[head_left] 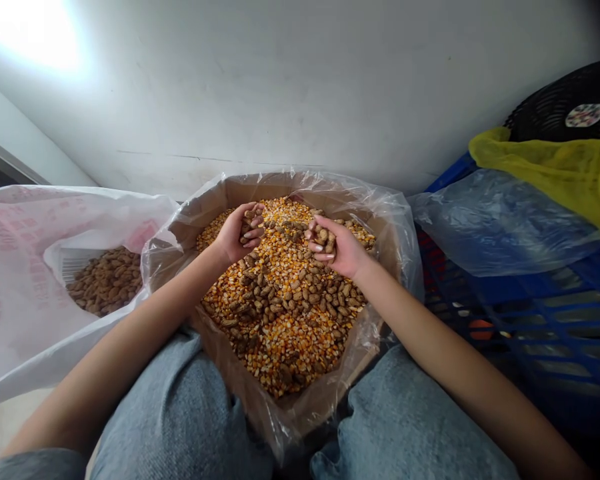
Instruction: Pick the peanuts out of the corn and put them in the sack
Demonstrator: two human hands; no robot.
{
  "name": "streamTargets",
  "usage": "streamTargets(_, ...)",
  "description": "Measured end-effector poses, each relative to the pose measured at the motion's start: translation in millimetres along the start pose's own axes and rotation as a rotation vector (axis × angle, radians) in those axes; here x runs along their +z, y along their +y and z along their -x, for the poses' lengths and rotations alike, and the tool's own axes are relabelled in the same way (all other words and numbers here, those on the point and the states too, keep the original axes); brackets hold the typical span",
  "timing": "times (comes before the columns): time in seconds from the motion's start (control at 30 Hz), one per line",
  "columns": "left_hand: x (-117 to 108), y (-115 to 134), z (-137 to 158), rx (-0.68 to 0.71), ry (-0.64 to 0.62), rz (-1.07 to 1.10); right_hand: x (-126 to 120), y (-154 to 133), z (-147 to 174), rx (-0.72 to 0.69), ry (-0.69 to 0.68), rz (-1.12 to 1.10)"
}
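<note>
A cardboard box (240,188) lined with a clear plastic bag (405,220) stands between my knees. Inside it lie yellow corn kernels (285,357), with many unshelled peanuts (337,293) scattered over them. My left hand (235,235), above the left part of the corn, curls its fingers around several peanuts. Over the right part, my right hand (341,248) is cupped around several more peanuts, which show between thumb and fingers. The hands face each other, apart, above the corn.
To the left, a white sack (17,267) with red print holds more peanuts (107,280). A blue plastic crate (540,320) on the right bears a clear plastic sheet (505,223), yellow mesh (555,167) and a black fan cover (545,100). A pale wall (300,87) rises behind the box.
</note>
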State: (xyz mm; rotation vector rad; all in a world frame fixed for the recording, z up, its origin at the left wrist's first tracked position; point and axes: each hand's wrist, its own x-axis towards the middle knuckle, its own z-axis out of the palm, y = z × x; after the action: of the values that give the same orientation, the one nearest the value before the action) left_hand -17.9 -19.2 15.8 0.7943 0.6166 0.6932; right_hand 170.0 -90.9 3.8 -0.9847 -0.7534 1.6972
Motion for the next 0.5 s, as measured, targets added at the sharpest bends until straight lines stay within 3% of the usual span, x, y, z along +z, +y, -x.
streamTargets(0.1,-3.1,-2.5,-1.0,0.059,0.082,-0.366,1.8,3.5,2.6,-0.045,-0.046,0.544)
streamTargets(0.2,-7.6,-8.2,0.3,0.155,0.15,-1.11,-1.2,3.3,7.1,-0.103,-0.133,1.126)
streamTargets(0.3,-12.3,-12.3,2.9,0.132,0.12,-1.844,-7.5,4.0,9.9,-0.103,-0.169,1.479)
streamTargets(0.37,-14.8,-13.1,4.6,0.07,0.054,-2.079,-10.9,7.2,9.4,-0.078,-0.202,1.621)
streamTargets(0.5,-19.2,-14.1,8.3,-0.068,-0.06,-2.213,-11.6,17.5,5.4,-0.068,-0.272,1.817)
